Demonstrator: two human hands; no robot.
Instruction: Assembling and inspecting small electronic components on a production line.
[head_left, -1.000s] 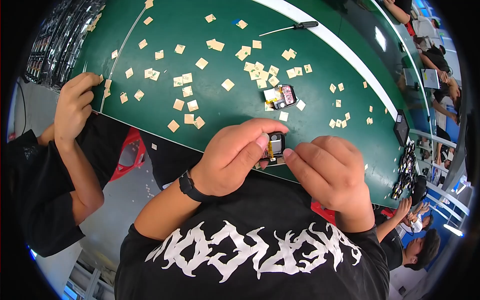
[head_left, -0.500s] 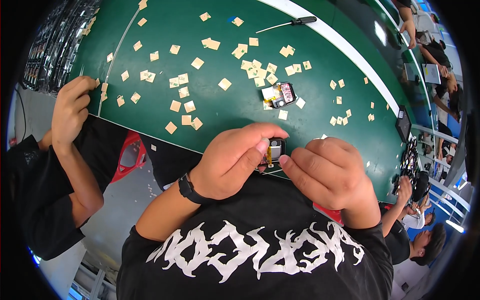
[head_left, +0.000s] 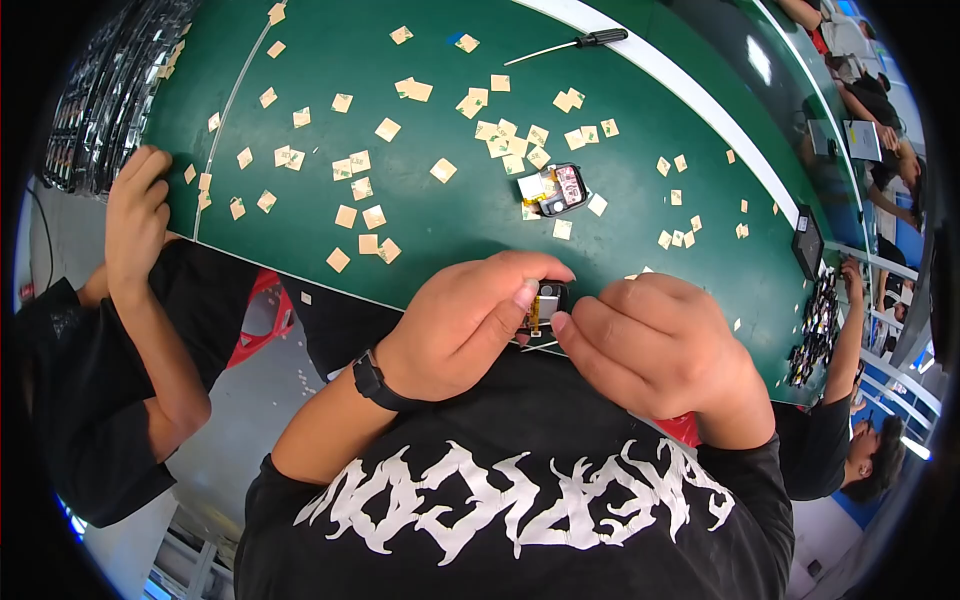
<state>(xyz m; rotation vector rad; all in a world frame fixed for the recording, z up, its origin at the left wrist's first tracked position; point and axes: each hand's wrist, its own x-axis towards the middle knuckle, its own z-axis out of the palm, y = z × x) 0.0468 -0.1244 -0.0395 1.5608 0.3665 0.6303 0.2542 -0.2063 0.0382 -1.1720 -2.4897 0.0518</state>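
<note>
"What did the left hand (head_left: 455,320) have?"

"A small black-cased device (head_left: 547,304), gripped between thumb and fingers over the bench's (head_left: 300,222) near edge. Its open face showed a silvery block and a yellow strip."

"And the right hand (head_left: 655,340)?"

"Just beside the device's right side, fingers curled in, thumb tip toward the case. Whether it touched the case or pinched anything, I couldn't tell."

"Was there another device like it?"

"A second opened device (head_left: 568,186) lay on the green bench beyond the hands, with a white piece at its left and a reddish board at its right."

"What lay around that?"

"Many pale tan squares (head_left: 388,129), scattered singly and in overlapping clusters. Farther back was a screwdriver (head_left: 597,39) with a black handle, its shaft pointing left."

"Anyone close by?"

"Yes, a co-worker's raised hand (head_left: 138,205) was at the bench's left end."
</note>
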